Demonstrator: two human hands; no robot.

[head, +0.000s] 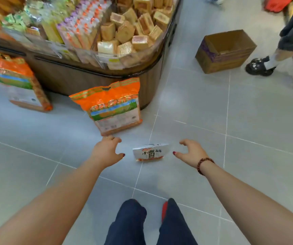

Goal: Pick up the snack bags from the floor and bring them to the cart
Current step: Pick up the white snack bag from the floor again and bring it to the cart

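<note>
The left grip [106,151] and the right grip [191,152] are both released, fingers spread and loosely curved, thumbs turned inward toward each other, holding nothing. Between them, touching neither, a small white snack bag [150,152] lies flat on the floor [248,112], printed with dark characters and an orange-red band along its near edge. A beaded bracelet [204,165] circles the right wrist, and a ring [110,137] shows on a left finger. Near the bottom edge are the person's own dark trouser legs [128,223].

The floor is pale grey tile with thin white joints (a shop aisle, by the look of it). Just beyond the left grip a large orange bag [110,106] stands on the tiles, leaning back against a display bin [89,80]; a second orange bag [16,82] leans on the same bin farther left.

The bin has a dark wood-panelled base with a rounded corner and a clear wall round its top. It holds wrapped, tan, cake-like blocks on the right, long orange-and-purple striped packets in the middle, and yellow and green packs to the left, blurred.

Far right, an open cardboard box [225,52] sits on the floor, showing only bare cardboard inside. Beside it stands another person's black shoe [258,66] with a white sock.
</note>
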